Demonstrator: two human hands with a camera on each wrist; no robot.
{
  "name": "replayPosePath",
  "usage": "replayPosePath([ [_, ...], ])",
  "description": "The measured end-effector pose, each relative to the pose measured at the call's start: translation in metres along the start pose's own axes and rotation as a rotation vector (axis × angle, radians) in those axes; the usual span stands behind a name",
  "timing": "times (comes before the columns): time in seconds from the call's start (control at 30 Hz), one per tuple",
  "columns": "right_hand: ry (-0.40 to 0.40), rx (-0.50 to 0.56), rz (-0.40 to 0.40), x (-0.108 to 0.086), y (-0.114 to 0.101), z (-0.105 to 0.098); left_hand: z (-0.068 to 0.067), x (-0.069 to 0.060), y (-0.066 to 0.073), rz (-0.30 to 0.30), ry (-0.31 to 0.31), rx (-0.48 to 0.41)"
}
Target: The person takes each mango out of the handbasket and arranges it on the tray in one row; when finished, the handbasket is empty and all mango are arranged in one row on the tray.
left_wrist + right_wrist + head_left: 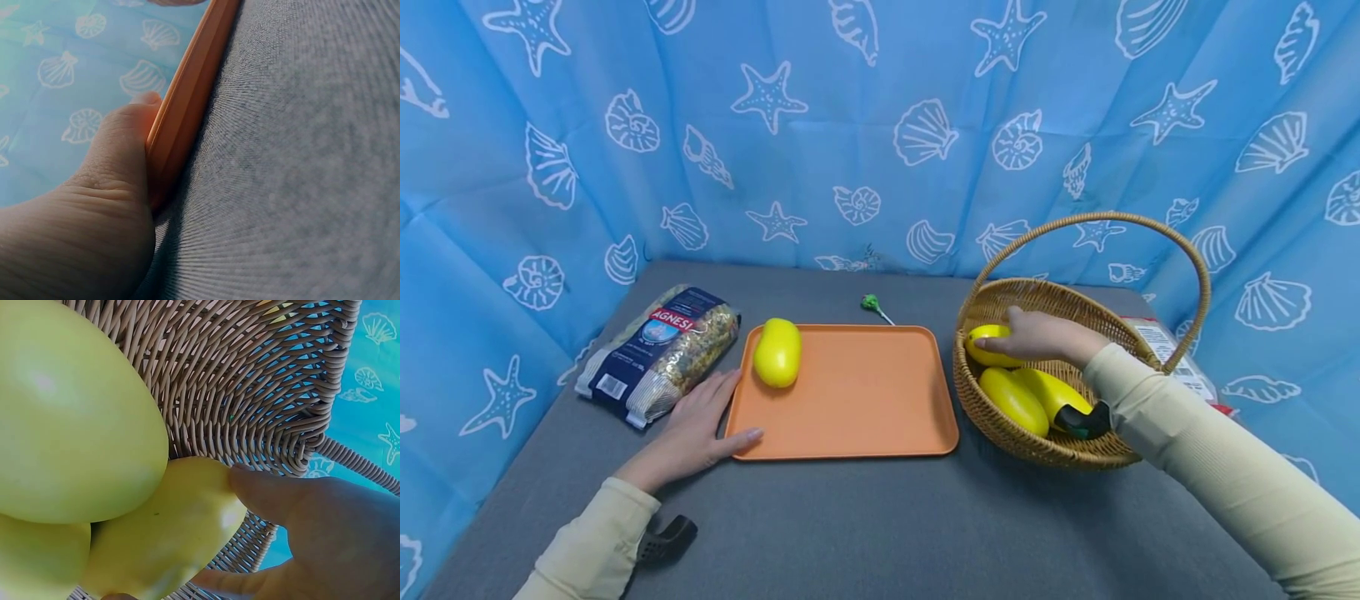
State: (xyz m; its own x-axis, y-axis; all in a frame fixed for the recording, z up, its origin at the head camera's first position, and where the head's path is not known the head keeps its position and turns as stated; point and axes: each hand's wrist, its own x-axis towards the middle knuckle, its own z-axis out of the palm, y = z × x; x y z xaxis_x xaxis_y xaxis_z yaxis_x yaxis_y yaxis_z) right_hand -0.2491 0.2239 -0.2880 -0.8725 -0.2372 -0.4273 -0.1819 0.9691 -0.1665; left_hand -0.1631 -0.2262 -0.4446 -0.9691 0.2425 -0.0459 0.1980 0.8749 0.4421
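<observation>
The wicker basket point(997, 427) stands right of centre in the frame, the orange tray point(865, 392) at centre. Your left hand point(696, 429) rests, fingers extended, on the tray's lower-left edge; your right hand point(1047, 337) holds a yellow fruit point(165, 528) between thumb and fingers, inside the basket's left end.

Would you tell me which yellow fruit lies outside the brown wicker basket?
The yellow fruit on the orange rectangular tray; the others sit inside the basket.
</observation>
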Motion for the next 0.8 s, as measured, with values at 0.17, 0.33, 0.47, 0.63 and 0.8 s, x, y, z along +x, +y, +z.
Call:
replayPosePath([
  [0.17,0.004,0.008,-0.002,-0.0028,0.0002,-0.0002,0.0,0.0002,-0.0005,-0.001,-0.006,-0.001],
  [0.33,0.008,0.022,-0.02,-0.0042,0.0021,0.0002,-0.0001,0.0,-0.0007,-0.003,-0.013,-0.003],
  [0.47,0.02,0.01,-0.051,-0.0045,0.0026,0.0005,-0.0009,-0.0007,-0.0015,0.006,-0.005,-0.005],
  [0.63,0.037,-0.004,-0.098,-0.0072,0.0034,0.0002,-0.002,-0.0009,-0.001,0.007,-0.003,-0.009],
  [0.8,0.062,-0.012,-0.125,-0.0074,0.0065,0.0003,-0.0011,-0.0007,-0.0014,0.01,-0.002,-0.01],
])
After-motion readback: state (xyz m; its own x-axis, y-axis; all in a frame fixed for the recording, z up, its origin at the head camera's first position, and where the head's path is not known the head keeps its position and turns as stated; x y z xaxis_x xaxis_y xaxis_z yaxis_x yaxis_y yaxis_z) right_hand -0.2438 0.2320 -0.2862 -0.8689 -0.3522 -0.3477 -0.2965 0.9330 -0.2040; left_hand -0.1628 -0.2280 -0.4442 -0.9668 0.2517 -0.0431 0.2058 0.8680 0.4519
